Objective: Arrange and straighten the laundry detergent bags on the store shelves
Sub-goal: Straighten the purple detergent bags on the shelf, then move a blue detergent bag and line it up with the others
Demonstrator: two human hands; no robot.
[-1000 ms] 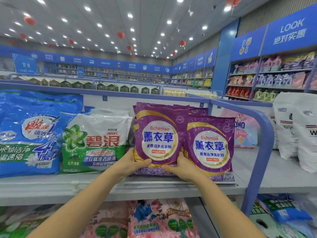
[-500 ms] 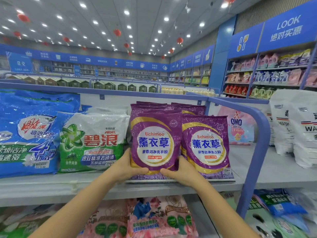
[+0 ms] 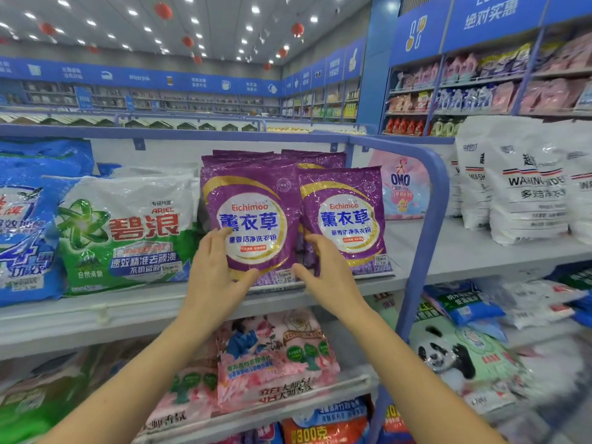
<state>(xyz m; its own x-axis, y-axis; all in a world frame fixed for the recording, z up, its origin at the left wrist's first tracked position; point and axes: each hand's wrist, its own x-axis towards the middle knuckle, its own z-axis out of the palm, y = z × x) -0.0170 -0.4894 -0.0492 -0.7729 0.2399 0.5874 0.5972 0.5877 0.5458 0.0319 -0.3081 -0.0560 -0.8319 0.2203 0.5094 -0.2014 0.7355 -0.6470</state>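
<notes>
Two purple Eichimoo detergent bags stand upright side by side on the top shelf [image 3: 448, 251], with more purple bags behind them. The left purple bag [image 3: 253, 200] is right in front of me. My left hand [image 3: 217, 274] lies against its lower left corner, fingers spread, thumb under the label. At the seam where it meets the right purple bag [image 3: 346, 206], my right hand [image 3: 326, 277] has loosely curved fingers. Neither hand closes around a bag.
A green-and-white Ariel bag [image 3: 128, 232] and a blue bag [image 3: 25, 219] lean to the left. A blue shelf-end rail [image 3: 429, 219] rises at the right, with a pink OMO bag [image 3: 400, 187] and white bags [image 3: 525, 181] beyond. Pink bags [image 3: 275, 357] fill the shelf below.
The left purple bag was held by its bottom corners in both hands and set upright beside the right one. Both hands have since loosened and slid up its front.
</notes>
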